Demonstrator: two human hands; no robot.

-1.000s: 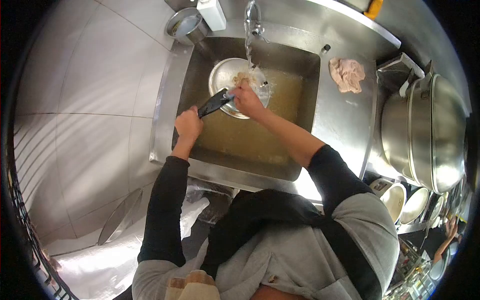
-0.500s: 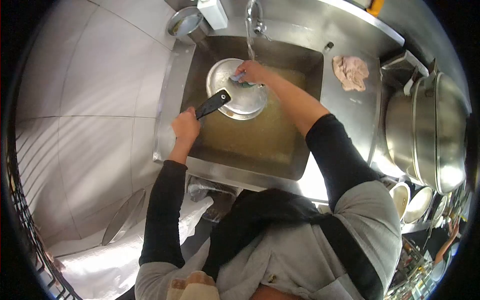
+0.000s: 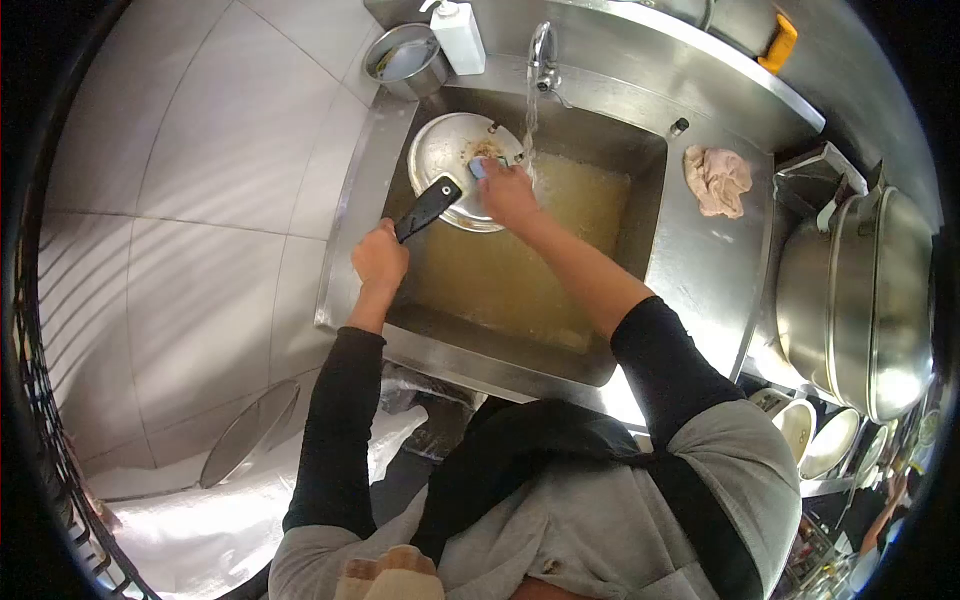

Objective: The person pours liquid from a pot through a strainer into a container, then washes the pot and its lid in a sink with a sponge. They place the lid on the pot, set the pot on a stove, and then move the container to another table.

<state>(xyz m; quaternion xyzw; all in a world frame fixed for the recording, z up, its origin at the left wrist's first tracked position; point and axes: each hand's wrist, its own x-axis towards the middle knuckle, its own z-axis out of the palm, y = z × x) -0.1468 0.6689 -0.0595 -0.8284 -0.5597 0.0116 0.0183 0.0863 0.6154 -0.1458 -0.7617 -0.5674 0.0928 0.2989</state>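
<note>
The right hand (image 3: 508,192) is closed around a small bluish pad (image 3: 478,168), its fingers bent over it and pressing it towards the face of a round metal piece (image 3: 447,147); the left hand (image 3: 380,257) is wrapped tightly around the lower end of a flat black handle (image 3: 428,207), whose upper end, with a light-ringed hole, reaches over the near edge of the metal piece; whether the two are joined, I cannot tell; the metal piece sits in the far left part of a steel sink (image 3: 480,372), just left of the running water (image 3: 531,130), with brownish residue (image 3: 484,149) on its face close to the pad and two small dark studs towards its right side; cloudy yellowish-brown water (image 3: 500,280) lies in the basin below; the stream falls from a curved faucet (image 3: 541,45) at the back; at the far left corner a metal container (image 3: 425,77) stands beside a white pump bottle (image 3: 460,40); on the steel surface right of the basin lie a crumpled pinkish cloth (image 3: 716,181) and, nearer the basin, a small black-topped object (image 3: 679,127); farther right is a large metal vessel (image 3: 855,300), with pale round bowls (image 3: 830,443) below it; another person's arm (image 3: 884,518) shows at the lower right.
</note>
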